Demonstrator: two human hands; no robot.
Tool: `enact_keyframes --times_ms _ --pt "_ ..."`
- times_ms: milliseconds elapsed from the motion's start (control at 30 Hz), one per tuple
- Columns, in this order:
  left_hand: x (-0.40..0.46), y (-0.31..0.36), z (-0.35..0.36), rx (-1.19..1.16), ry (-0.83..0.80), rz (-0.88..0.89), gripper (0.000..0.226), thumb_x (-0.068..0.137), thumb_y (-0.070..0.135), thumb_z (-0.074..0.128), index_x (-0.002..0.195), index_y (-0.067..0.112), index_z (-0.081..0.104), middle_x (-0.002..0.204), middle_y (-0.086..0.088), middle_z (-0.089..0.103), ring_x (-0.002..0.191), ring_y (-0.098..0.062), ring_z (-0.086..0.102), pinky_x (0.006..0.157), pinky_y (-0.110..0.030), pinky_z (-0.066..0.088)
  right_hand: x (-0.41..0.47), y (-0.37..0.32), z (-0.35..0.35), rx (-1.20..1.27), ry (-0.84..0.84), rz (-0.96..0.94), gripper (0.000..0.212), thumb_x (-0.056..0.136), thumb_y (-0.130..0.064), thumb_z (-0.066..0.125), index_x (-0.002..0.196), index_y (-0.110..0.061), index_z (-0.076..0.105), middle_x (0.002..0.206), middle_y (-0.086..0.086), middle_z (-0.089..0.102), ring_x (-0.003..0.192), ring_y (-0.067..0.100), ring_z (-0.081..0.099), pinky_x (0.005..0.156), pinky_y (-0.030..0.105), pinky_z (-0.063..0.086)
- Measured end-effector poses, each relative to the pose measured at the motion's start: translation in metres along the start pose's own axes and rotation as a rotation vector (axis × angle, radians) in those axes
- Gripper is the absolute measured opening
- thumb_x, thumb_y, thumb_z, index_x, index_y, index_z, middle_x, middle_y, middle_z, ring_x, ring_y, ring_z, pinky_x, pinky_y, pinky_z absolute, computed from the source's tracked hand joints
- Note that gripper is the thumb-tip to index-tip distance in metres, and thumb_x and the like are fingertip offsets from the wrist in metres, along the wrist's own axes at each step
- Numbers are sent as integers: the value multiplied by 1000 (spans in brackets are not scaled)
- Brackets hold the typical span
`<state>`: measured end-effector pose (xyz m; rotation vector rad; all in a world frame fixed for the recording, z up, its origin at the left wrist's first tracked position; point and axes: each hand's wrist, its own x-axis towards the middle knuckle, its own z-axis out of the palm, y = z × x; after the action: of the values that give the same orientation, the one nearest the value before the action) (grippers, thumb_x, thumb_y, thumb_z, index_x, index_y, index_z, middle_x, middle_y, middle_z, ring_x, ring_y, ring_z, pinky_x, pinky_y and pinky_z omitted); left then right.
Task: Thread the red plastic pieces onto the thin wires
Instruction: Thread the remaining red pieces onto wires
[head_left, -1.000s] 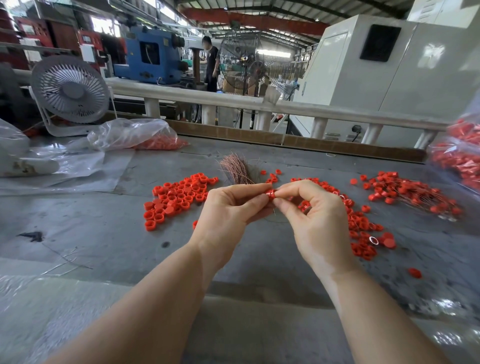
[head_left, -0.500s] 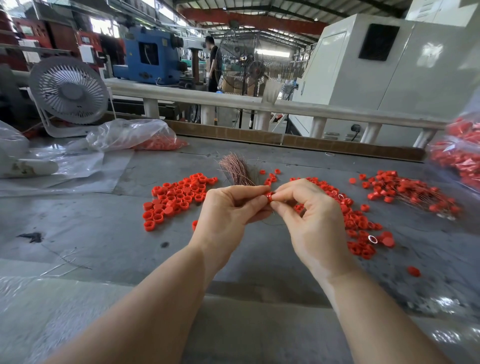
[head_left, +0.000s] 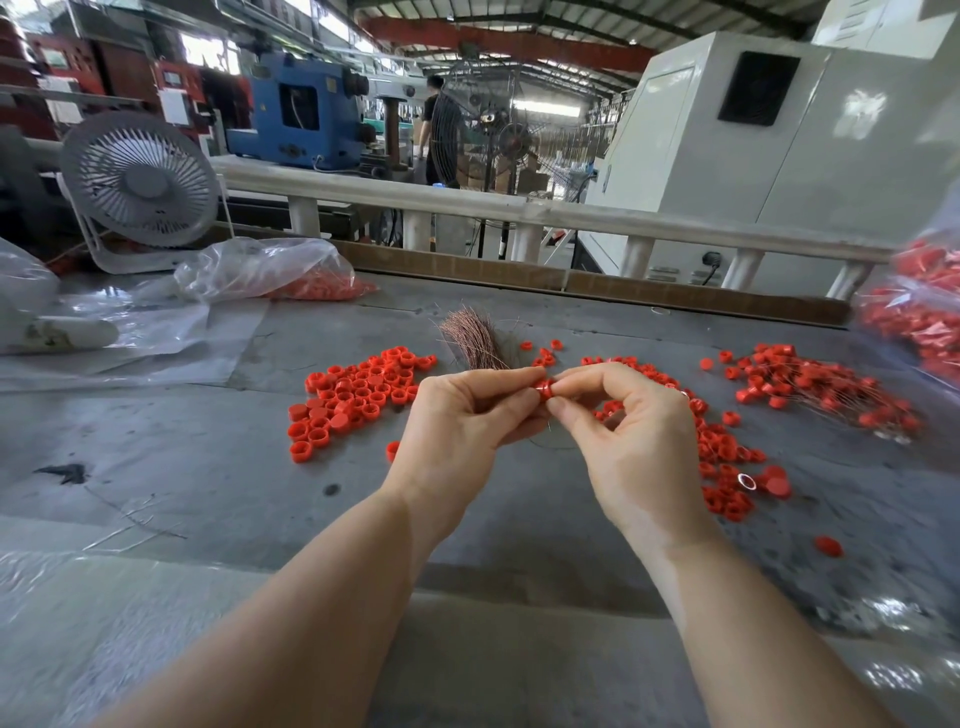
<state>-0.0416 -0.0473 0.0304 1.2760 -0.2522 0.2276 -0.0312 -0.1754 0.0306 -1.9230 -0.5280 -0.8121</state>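
My left hand (head_left: 462, 426) and my right hand (head_left: 631, 441) meet above the table's middle and pinch one small red plastic piece (head_left: 544, 388) between their fingertips. A thin wire (head_left: 550, 441) loops down below the piece. Behind the hands lies a bundle of copper-coloured wires (head_left: 475, 338). A pile of loose red pieces (head_left: 358, 395) lies to the left. Another pile of red pieces (head_left: 722, 457) lies under and right of my right hand. Red pieces on wires (head_left: 826, 389) lie in a heap at the far right.
The grey table (head_left: 208, 467) carries clear plastic sheets and a bag of red pieces (head_left: 270, 275) at the back left, beside a white fan (head_left: 140, 187). Another bag of red pieces (head_left: 919, 312) stands at the right edge. A white rail (head_left: 519, 213) runs behind.
Both hands have stayed together on the red piece, with only small shifts of the fingertips. The piles have not moved.
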Motion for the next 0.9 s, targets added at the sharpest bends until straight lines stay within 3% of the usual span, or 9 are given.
enact_keyframes --times_ms 133,300,667,900 --pt "-1 1 0 -1 -7 11 23 84 -8 57 94 7 70 84 -6 74 82 -16 70 73 -19 55 -1 -1 -1 41 -7 1 31 75 -1 72 82 -30 65 73 -11 64 67 3 55 64 10 40" --pt "0 2 1 -26 -6 17 23 83 -9 57 95 6 69 86 -8 73 83 -17 69 74 -20 55 1 -1 -1 27 -21 -23 23 75 0 72 90 -17 72 79 -10 66 70 2 56 65 8 39" --pt "-1 4 -2 -7 -23 7 18 81 -7 60 88 5 70 74 -3 73 72 -11 69 69 -18 55 1 -4 -5 71 -54 -14 21 75 2 72 89 -13 72 80 -9 67 76 -6 58 68 4 39" --pt "-2 4 -3 3 -23 -6 17 81 -5 60 91 5 69 75 -4 73 71 -11 69 68 -18 55 1 -2 -5 90 -67 -5 22 75 2 72 90 -15 72 82 -9 67 79 -3 59 69 5 39"
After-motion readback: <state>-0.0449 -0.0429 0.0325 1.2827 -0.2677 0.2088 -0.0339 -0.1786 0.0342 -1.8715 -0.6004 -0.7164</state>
